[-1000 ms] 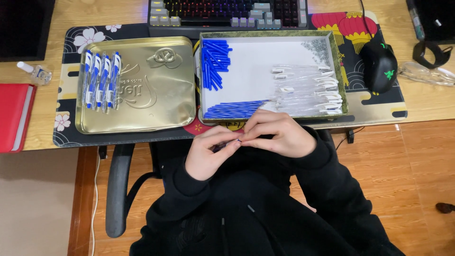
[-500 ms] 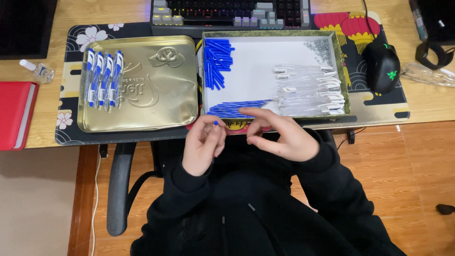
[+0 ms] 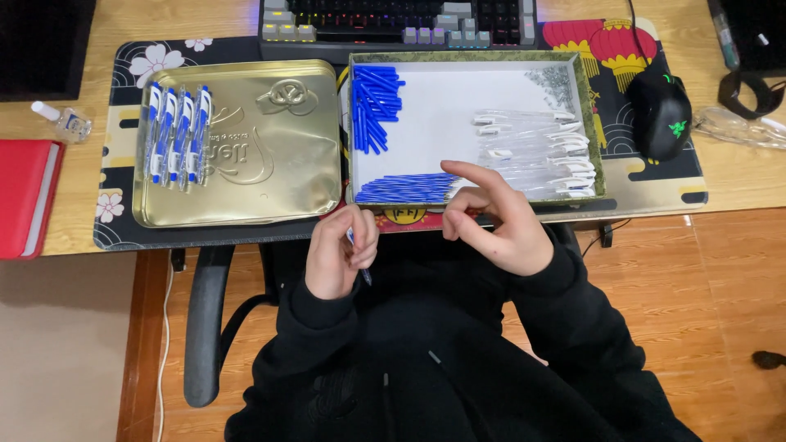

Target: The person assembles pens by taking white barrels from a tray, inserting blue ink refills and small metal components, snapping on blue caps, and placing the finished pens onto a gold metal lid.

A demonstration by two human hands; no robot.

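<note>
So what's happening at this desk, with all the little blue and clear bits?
A person seated at a desk is handling pen parts. The left hand grips a partly built pen near the desk edge, while the right hand reaches toward a tray holding blue pen pieces, blue refills and clear barrels. Four finished blue-and-white pens lie on a gold tin lid to the left.

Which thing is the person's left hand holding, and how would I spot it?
Find the gold tin lid on the desk mat, then look just below its right corner. There the left hand grips a pen, mostly hidden in the fist. Unlike the four finished pens lying on the lid, it is off the desk.
</note>
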